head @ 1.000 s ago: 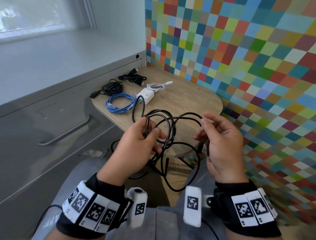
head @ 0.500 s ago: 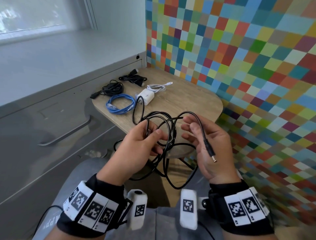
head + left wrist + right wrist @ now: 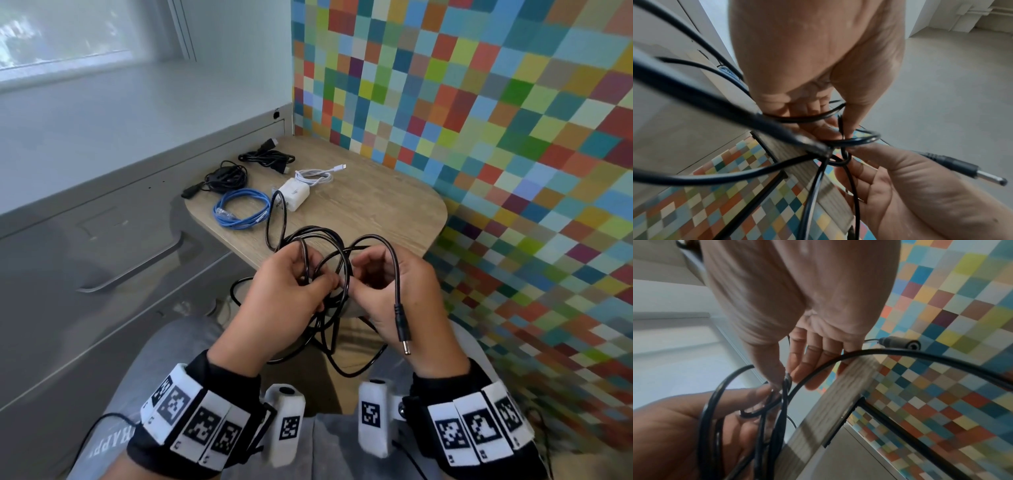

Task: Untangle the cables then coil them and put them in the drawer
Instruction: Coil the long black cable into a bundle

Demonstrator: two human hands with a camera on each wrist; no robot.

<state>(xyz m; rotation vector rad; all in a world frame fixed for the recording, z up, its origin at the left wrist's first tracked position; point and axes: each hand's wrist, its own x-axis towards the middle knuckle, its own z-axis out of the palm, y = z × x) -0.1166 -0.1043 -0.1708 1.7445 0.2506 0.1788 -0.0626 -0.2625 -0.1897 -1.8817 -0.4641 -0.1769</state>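
**Hands close in on the knot, plug end freed**

A second ago my right hand (image 3: 400, 294) was out to the side, pinching a far loop of the black cable (image 3: 308, 236). Half a second ago it had come inward with the plug (image 3: 401, 329) lying across its palm. Now both hands meet at the middle of the tangle, and the plug end arches over the back of my right hand and hangs down loose. I judge this to mean one free end is found and I have gone on to picking at the crossing where the loops bind. Untangling is still in hand; coiling of this cable has not begun.

My left hand (image 3: 287, 298) has its fingers curled round several strands, thumb tip pressed in against the bundle at the crossing. My right hand is half closed: thumb and forefinger pinch a small loop right at the knot, seen best from the left wrist, while the other fingers (image 3: 813, 356) stay fairly straight and a strand runs across them.

The cable is held above my lap, just before the table (image 3: 394, 212), its slack hanging between my knees. One strand trails up onto the table towards the white adapter (image 3: 294, 194). The blue cable (image 3: 239, 212) and others lie coiled there. The drawer (image 3: 102, 240) at my left is closed.
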